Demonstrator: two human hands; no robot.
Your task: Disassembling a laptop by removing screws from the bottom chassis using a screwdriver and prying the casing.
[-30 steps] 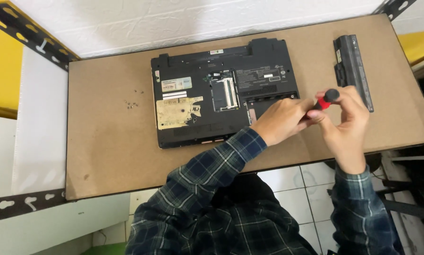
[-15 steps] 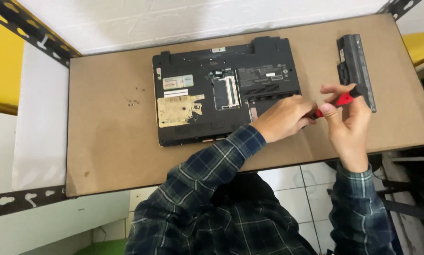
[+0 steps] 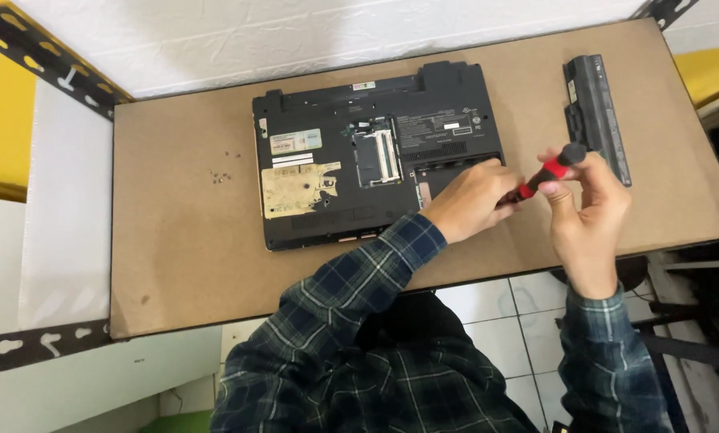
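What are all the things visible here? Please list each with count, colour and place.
laptop: one, black, upside down at table centre, bottom panel open
battery: one, black, right of laptop, apart from it
screws: several, small, dark, left of laptop
screwdriver: one, red and black, at laptop's right near corner
table: one, brown board
left hand: on laptop's corner, at the screwdriver's lower end
right hand: gripping the screwdriver's handle

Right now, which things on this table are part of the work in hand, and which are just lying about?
In use:
screwdriver, held by left hand and right hand
laptop, upside down, cover open

Lying about:
battery, right of the laptop
loose screws, left of it
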